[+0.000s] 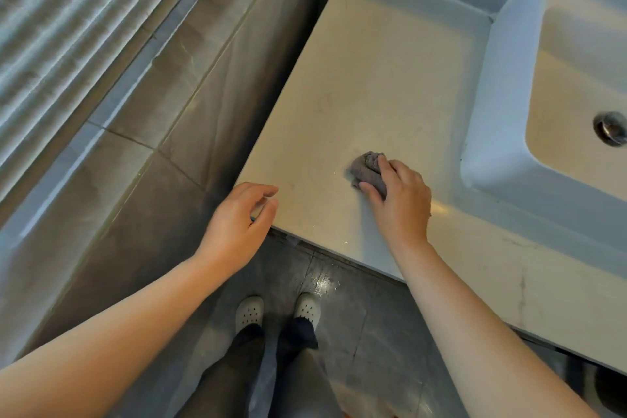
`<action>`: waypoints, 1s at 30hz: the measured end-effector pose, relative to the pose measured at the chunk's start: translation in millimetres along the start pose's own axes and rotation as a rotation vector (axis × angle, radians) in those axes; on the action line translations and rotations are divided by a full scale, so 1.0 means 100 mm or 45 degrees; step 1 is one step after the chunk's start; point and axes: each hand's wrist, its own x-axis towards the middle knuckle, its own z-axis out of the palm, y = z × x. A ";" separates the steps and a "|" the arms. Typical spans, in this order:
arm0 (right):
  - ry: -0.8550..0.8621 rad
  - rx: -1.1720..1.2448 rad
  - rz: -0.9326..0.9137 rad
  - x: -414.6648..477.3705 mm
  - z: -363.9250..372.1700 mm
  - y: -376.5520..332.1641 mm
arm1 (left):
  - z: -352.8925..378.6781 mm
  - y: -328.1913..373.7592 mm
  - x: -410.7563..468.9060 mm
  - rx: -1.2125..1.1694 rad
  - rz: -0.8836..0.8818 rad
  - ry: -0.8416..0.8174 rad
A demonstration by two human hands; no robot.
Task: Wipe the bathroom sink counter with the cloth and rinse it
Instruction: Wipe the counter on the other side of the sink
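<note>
bare forearms (118, 332) fill lower frame. right hand (400, 204), centre frame, fingers curled over bunched grey cloth (368, 170), pressing it onto counter (373, 78) for scrubbing force. left hand (237, 224) loose, fingers apart, empty, at counter's near corner, likely for balance. sink (509, 78) upper right, handy for rinsing.

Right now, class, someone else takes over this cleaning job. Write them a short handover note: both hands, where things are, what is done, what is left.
Right hand: grips the bunched grey cloth and presses it on the counter, left of the sink.
Left hand: holds nothing, fingers loosely curled at the counter's front left corner.
Done: wiping is underway; how much is covered cannot be told.
Left: a grey streak near the front edge, the rest of the counter, then rinsing.
</note>
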 end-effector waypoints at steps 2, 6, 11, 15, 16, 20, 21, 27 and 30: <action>0.050 0.053 0.001 0.02 0.03 0.00 | 0.01 0.00 0.00 0.003 -0.010 -0.005; 0.042 0.232 -0.010 -0.01 0.03 -0.05 | 0.01 0.01 0.00 0.001 -0.025 0.001; 0.038 0.511 0.012 -0.07 -0.14 -0.14 | -0.03 -0.03 0.00 0.041 -0.016 -0.013; 0.141 0.429 0.139 0.42 -0.16 0.06 | -0.06 -0.10 0.00 0.157 0.039 -0.023; 0.134 0.392 0.190 0.53 -0.12 0.11 | -0.07 -0.11 0.00 0.216 0.056 -0.022; 0.129 0.327 0.254 0.52 0.12 0.09 | -0.10 -0.21 0.01 0.394 0.033 -0.005; 0.137 0.333 0.224 0.44 0.18 0.04 | -0.11 -0.25 0.00 0.389 0.010 -0.013; 0.102 0.357 0.000 -0.35 0.26 -0.42 | -0.16 -0.40 -0.03 0.277 -0.027 -0.094; -0.017 0.431 -0.082 -0.67 0.21 -0.58 | -0.18 -0.42 -0.03 0.214 -0.026 -0.087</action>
